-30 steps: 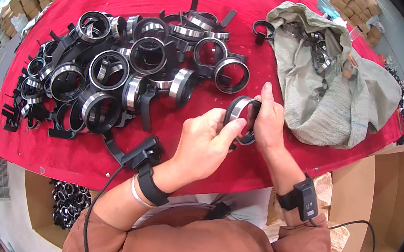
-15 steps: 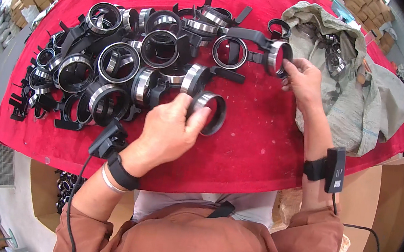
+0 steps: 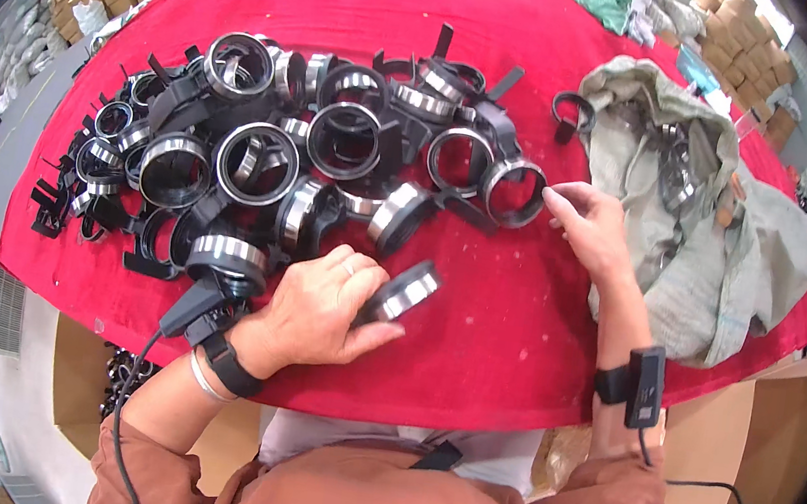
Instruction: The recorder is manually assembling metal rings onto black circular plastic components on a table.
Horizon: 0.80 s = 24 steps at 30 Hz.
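My left hand (image 3: 326, 308) grips a black ring with a silver metal band (image 3: 401, 293), tilted just above the red cloth, the thumb below it and the fingers along its far side. My right hand (image 3: 590, 225) is open, thumb and fingers slightly apart. Its fingertips are at the right rim of another black-and-silver ring (image 3: 513, 193), which has a black arm attached; whether they touch it I cannot tell. That ring lies at the right end of a heap of similar rings with black brackets (image 3: 258, 164).
Red cloth (image 3: 492, 354) covers the table. On the right lies a greyish woven sack (image 3: 740, 263) with its mouth open and some parts inside. A single black ring (image 3: 573, 114) sits beside the sack. Below the table's near edge stand cardboard boxes (image 3: 714, 431).
My right hand has let go of the ring with the black arm, which has come down at the heap's right end. My left hand has turned its ring and moved slightly nearer me.
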{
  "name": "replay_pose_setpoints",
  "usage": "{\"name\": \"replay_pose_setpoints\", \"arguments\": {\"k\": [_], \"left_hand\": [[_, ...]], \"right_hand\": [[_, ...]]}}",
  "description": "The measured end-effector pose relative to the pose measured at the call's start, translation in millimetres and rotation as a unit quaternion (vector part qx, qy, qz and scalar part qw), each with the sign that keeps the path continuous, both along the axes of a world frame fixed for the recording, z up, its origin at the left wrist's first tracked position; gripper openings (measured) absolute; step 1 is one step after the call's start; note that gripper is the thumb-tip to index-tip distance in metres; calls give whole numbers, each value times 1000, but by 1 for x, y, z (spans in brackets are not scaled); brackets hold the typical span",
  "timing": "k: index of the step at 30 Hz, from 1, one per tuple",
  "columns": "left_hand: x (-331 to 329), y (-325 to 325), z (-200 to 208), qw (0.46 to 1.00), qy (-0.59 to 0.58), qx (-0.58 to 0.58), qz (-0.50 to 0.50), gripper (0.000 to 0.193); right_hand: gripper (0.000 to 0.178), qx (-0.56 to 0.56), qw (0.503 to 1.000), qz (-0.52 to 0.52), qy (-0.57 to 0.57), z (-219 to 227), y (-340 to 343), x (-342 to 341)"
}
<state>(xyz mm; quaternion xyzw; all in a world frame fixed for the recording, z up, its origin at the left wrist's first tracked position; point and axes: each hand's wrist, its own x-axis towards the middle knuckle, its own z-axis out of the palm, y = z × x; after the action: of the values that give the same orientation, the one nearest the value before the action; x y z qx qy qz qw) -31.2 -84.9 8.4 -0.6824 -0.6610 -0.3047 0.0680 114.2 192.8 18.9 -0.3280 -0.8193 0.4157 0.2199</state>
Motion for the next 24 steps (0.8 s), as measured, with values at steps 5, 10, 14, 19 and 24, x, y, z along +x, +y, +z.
{"name": "replay_pose_setpoints", "arguments": {"k": [5, 10, 14, 19, 24], "left_hand": [[-11, 10, 4, 989, 101, 101, -24, 65], [-14, 18, -6, 981, 134, 110, -87, 57], [-7, 21, -14, 986, 82, 114, -88, 50], [-9, 22, -18, 992, 64, 88, -69, 46], [-14, 23, -18, 995, 33, 69, -58, 43]], "right_hand": [[38, 90, 988, 1, 128, 5, 9, -26], [33, 216, 958, 54, 184, 30, 17, -97], [32, 233, 966, 65, 92, 51, 26, -170], [33, 369, 919, 122, -63, 49, 46, -248], [46, 370, 847, 224, -308, 47, 29, -301]]}}
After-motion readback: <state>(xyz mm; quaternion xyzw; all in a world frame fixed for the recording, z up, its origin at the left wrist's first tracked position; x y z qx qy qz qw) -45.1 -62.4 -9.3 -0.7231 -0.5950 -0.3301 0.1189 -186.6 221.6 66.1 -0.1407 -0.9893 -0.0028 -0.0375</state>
